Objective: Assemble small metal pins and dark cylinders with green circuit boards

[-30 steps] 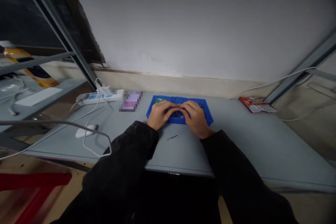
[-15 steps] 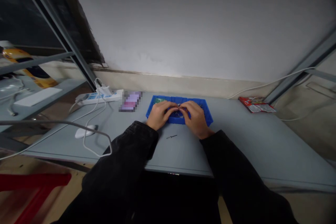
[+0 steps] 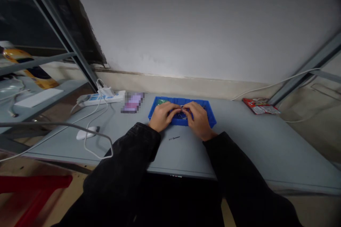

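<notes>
My left hand and my right hand meet over a blue compartment tray. Both are closed, thumb and fingers pinched together at the same spot. Whatever sits between the fingertips is too small to make out. Beneath them, several thin shiny metal pieces lie in the middle of the tray, partly covered by my fingers. Something green fills part of the left compartment. On the table in front of the tray lies one thin metal pin-like piece, apart from both hands.
A white power strip with plugs and cables stands at the back left, beside a blurred-out purple item. A white mouse-like object lies nearer, among loose cable. At the right is a red packet. Metal posts frame the grey table.
Almost nothing differs. My fingertips have shifted very slightly over the tray; the loose metal piece lies where it was.
</notes>
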Motion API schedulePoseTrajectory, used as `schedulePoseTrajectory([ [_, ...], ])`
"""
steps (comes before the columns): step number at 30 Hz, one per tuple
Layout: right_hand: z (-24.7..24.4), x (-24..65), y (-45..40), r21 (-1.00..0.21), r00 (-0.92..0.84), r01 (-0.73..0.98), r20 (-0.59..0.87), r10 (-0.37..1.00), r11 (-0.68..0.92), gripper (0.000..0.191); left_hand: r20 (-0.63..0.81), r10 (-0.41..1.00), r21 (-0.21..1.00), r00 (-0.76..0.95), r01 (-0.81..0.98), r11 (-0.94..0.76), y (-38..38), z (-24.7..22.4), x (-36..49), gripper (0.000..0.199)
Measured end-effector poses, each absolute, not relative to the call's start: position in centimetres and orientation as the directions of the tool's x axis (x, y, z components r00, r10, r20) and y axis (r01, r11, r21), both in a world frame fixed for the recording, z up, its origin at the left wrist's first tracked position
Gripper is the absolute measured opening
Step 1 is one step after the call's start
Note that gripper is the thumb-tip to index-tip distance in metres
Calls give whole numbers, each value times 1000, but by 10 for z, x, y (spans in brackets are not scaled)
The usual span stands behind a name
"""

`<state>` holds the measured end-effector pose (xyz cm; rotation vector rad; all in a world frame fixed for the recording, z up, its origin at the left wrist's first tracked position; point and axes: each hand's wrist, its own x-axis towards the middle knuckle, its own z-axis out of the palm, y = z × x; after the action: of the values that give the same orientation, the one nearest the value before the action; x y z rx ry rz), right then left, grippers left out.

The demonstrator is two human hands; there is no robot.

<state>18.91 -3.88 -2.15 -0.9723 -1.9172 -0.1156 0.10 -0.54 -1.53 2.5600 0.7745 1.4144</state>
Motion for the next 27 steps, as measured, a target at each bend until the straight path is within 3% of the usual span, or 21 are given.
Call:
schedulePoseTrajectory([
  [12,-20,191,-37,-315,-206,705,767,608,636,24,759,491,339,428,384,-859,-7,-14,1,17],
  [19,-20,191,-39,-347,-200,664,770,605,662,14,750,511,351,420,403,-845,-7,-14,0,20],
  [27,-19,191,-39,-351,-219,659,756,617,665,19,750,509,351,423,396,-848,-7,-14,1,17],
])
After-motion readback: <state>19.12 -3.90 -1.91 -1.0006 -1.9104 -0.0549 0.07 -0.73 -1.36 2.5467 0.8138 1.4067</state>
